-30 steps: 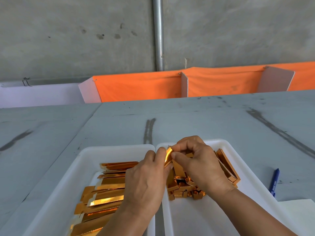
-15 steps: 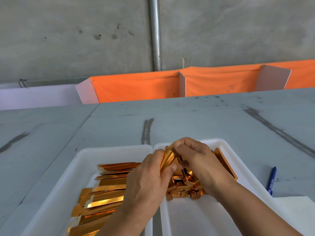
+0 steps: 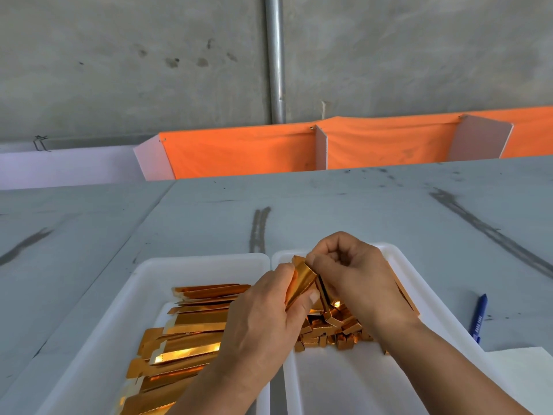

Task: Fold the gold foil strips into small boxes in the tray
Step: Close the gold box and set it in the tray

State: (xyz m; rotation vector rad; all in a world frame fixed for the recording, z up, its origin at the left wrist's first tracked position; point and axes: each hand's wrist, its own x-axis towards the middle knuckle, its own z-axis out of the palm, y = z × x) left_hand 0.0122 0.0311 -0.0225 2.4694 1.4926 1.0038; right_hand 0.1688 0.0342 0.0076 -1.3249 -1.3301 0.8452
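Gold foil strip [image 3: 300, 283], flat before, now bows between clamped fingers [image 3: 311, 296]: left hand [image 3: 263, 319] grips its lower end, right hand [image 3: 353, 277] pinches the top. Fold progressing.

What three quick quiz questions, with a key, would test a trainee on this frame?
1. True or false: the left hand and right hand both pinch one gold strip.
2. What lies on the table right of the right tray?
3. The flat strips lie in: A) left tray, B) right tray, C) on the table.
Key: 1 true; 2 blue pen; 3 A.
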